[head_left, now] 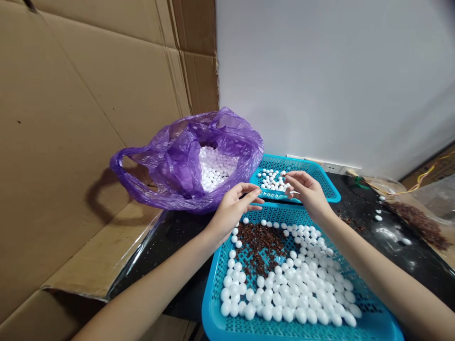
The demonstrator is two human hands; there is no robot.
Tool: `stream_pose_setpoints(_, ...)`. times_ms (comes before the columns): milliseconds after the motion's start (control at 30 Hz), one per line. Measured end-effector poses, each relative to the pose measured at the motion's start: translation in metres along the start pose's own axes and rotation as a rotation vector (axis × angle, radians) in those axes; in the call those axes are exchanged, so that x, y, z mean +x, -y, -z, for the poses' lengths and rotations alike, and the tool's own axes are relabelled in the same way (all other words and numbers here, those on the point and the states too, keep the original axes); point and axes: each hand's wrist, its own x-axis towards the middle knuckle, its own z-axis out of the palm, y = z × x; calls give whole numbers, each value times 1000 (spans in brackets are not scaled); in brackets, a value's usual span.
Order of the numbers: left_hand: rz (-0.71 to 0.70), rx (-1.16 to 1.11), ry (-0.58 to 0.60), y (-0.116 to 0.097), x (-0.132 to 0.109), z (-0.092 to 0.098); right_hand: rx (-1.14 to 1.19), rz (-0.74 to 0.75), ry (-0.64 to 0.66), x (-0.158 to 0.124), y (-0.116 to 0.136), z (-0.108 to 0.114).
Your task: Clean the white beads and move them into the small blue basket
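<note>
A blue plastic basket (213, 289) in front of me holds many small white egg-shaped balls (295, 289) and a patch of dark brown flakes (261, 244). Above its far left edge is my left hand (239, 202), fingers apart, with nothing seen in it. Over the near edge of a second, smaller blue basket (329, 184) hovers my right hand (306, 192). Its fingers are curved and spaced, and I see no ball held between them. Loose white balls (272, 180) lie in that smaller basket, beside the right fingertips.
A purple plastic bag (181, 166) full of white balls stands open at the back left, against cardboard (71, 118). On the black tabletop (366, 241) at right lie stray balls (378, 218) and brown flakes (423, 222). Wall sockets (332, 167) and yellow wires (423, 179) are behind.
</note>
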Motion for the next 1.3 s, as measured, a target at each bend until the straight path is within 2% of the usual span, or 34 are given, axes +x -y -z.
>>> stream_pose_setpoints(67,6,17,28,0,0,0,-2,-38,-18,1,0,1)
stream_pose_setpoints(167,33,61,103,0,0,1,-63,-16,96,-3,4,-1)
stream_pose_setpoints(233,47,95,150,0,-1,2,-144,1,267,-8,6,-4)
stream_pose_setpoints(367,60,150,196,1,-1,2,-393,-45,706,-20,7,-10)
stream_pose_setpoints(467,87,156,222,0,-2,2,-658,73,879,-26,5,-12)
stream_pose_setpoints(567,95,167,244,-1,-1,2,-985,260,862,-29,4,-14)
stream_pose_setpoints(633,89,181,247,-2,-1,3,-1156,323,812,-29,2,-16)
stream_pose_setpoints(833,78,326,291,-3,-1,2,-1306,363,775,-28,-2,-16)
stream_pose_setpoints(933,59,452,413,-3,-4,0,-1260,351,778,-27,-2,-15)
stream_pose_setpoints(1033,42,564,555,-4,-9,-1,-1111,329,775,-26,1,-15)
stream_pose_setpoints(1167,-33,839,738,-4,-16,-1,-916,344,776,-27,7,-17)
stream_pose_setpoints(1300,-164,1148,819,-2,-19,-1,-805,316,787,-27,9,-17)
